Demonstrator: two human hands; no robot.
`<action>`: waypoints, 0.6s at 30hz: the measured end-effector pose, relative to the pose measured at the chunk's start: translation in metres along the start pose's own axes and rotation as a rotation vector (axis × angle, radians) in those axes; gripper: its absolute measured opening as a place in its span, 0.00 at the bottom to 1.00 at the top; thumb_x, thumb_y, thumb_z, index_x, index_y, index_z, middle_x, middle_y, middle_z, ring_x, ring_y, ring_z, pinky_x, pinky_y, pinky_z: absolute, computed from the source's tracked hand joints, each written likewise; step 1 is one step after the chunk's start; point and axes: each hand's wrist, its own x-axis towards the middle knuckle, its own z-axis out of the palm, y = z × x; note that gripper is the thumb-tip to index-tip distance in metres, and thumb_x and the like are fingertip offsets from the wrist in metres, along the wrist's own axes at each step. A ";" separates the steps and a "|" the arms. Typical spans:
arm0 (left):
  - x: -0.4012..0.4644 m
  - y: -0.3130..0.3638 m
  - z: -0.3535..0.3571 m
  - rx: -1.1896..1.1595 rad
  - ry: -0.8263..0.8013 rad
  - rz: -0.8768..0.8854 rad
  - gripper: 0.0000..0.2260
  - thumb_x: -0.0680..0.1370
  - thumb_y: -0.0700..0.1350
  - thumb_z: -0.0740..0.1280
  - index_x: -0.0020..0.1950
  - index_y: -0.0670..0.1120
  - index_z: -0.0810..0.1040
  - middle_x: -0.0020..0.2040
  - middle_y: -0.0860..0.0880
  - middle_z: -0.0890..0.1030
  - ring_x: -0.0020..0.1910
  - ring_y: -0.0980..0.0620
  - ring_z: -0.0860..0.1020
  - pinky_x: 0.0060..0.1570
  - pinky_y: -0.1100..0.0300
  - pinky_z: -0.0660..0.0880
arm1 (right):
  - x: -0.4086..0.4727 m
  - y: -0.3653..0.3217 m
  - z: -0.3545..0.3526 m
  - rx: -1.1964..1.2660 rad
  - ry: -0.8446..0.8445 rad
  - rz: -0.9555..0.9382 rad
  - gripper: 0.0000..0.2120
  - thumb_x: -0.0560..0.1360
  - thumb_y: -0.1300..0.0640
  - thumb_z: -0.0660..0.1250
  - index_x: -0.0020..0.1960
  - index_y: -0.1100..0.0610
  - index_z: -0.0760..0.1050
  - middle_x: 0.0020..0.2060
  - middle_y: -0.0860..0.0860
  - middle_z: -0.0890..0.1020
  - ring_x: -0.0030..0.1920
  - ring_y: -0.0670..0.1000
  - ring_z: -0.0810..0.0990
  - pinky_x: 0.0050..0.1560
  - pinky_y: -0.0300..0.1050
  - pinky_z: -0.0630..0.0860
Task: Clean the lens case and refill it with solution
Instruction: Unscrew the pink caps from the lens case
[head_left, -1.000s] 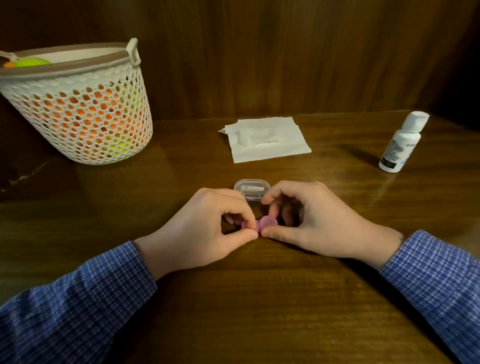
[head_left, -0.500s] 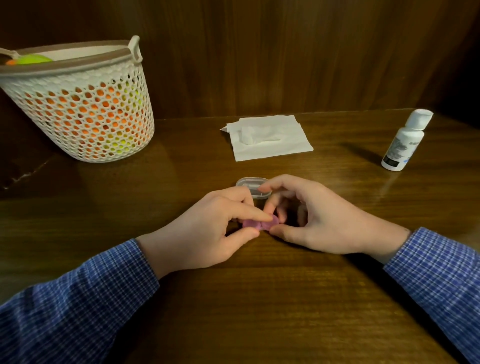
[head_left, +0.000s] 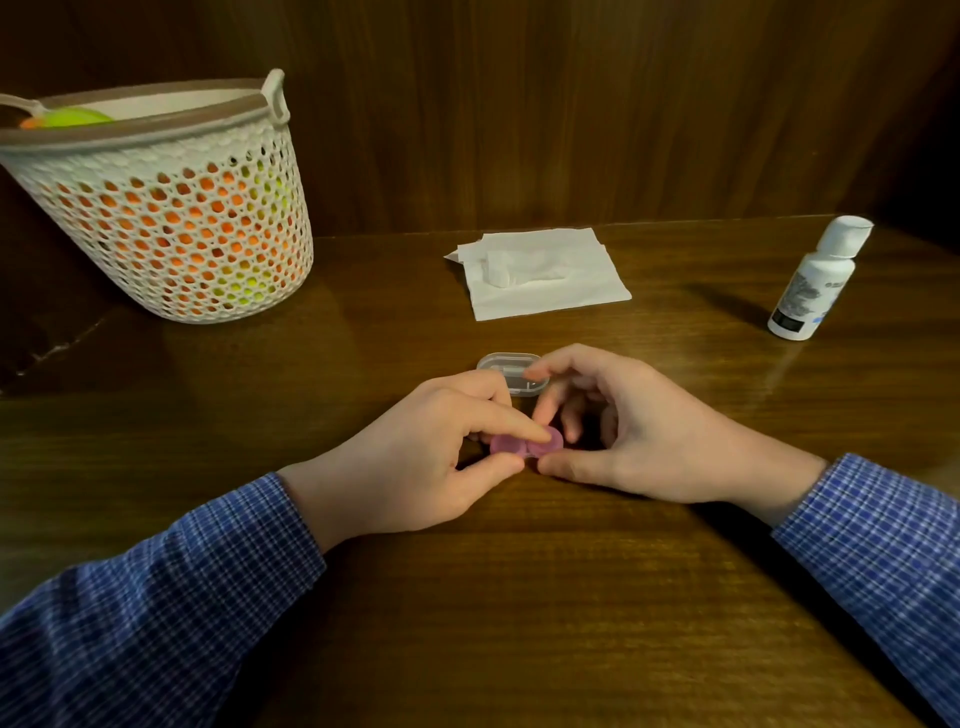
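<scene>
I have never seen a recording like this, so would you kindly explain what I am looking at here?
There is no machine: a person wears a camera on the head, looking down at their own hands over a wooden table. The left hand and right hand together pinch a small pink lens case. Just behind it lies a clear plastic box. Farther back are a white tissue, a capped white bottle on the right, and a perforated basket on the left.

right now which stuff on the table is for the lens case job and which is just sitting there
For the job:
pink lens case, held by left hand and right hand
solution bottle
white tissue

Lying about:
mesh basket
small clear box
</scene>
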 end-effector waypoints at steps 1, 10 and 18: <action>0.000 0.000 0.000 0.003 0.000 0.002 0.16 0.80 0.47 0.70 0.67 0.57 0.81 0.49 0.59 0.77 0.49 0.54 0.77 0.44 0.54 0.78 | 0.000 0.000 0.001 -0.007 0.014 0.008 0.32 0.69 0.52 0.81 0.68 0.46 0.71 0.48 0.42 0.83 0.45 0.44 0.82 0.43 0.34 0.77; 0.000 0.001 0.000 -0.006 0.008 0.006 0.16 0.80 0.45 0.71 0.67 0.55 0.81 0.48 0.58 0.76 0.48 0.54 0.77 0.44 0.53 0.77 | 0.001 0.001 -0.002 0.063 -0.027 0.005 0.32 0.70 0.58 0.80 0.69 0.48 0.70 0.48 0.43 0.86 0.42 0.46 0.83 0.39 0.33 0.77; 0.001 0.001 0.000 -0.008 -0.003 -0.007 0.16 0.79 0.46 0.71 0.66 0.57 0.81 0.49 0.60 0.76 0.49 0.56 0.78 0.46 0.54 0.78 | 0.002 0.003 -0.001 0.073 0.004 0.029 0.30 0.69 0.58 0.81 0.65 0.48 0.72 0.46 0.44 0.85 0.41 0.45 0.83 0.40 0.35 0.78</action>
